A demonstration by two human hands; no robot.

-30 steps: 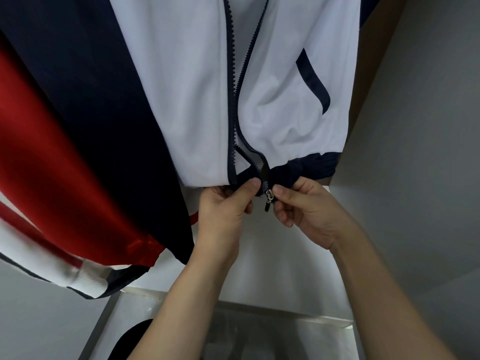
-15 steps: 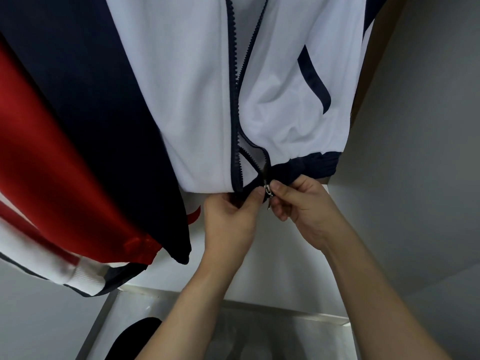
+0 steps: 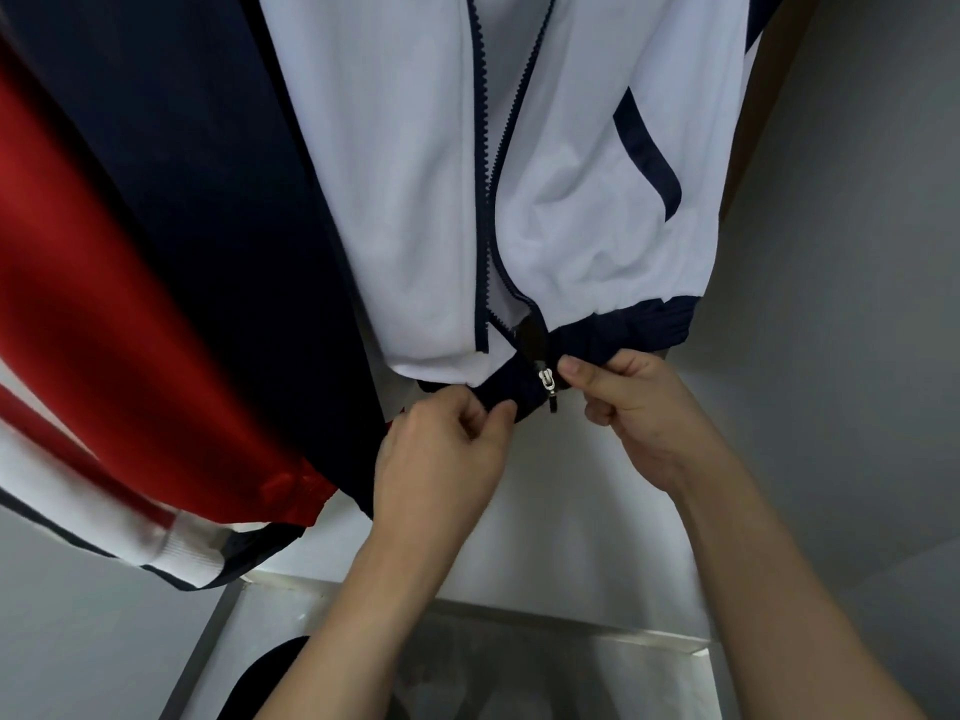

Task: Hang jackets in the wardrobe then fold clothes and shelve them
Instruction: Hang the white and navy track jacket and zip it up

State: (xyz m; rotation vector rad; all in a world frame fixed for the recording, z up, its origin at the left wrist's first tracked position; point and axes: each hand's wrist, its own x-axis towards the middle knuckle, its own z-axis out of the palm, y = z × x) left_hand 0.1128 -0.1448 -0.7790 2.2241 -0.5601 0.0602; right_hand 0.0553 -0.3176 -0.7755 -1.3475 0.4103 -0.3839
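Note:
A white jacket (image 3: 415,200) with navy trim hangs in front of me, its zipper unfastened above the hem. My left hand (image 3: 447,449) pinches the navy hem band (image 3: 623,330) on the left side of the zipper's foot. My right hand (image 3: 628,402) grips the hem band on the right side, thumb just beside the metal zipper slider (image 3: 548,384), which dangles between both hands. A navy and red jacket (image 3: 130,278) with a white cuff hangs to the left, touching the white one.
A grey wardrobe wall (image 3: 857,356) stands close on the right. Below my arms lies a metal-framed glossy surface (image 3: 519,662) with a dark round shape (image 3: 280,672) at its left.
The two hem halves have been drawn together and lower, with the slider now at the hem's foot. My left hand slid left and down along the band; my right hand shifted slightly right.

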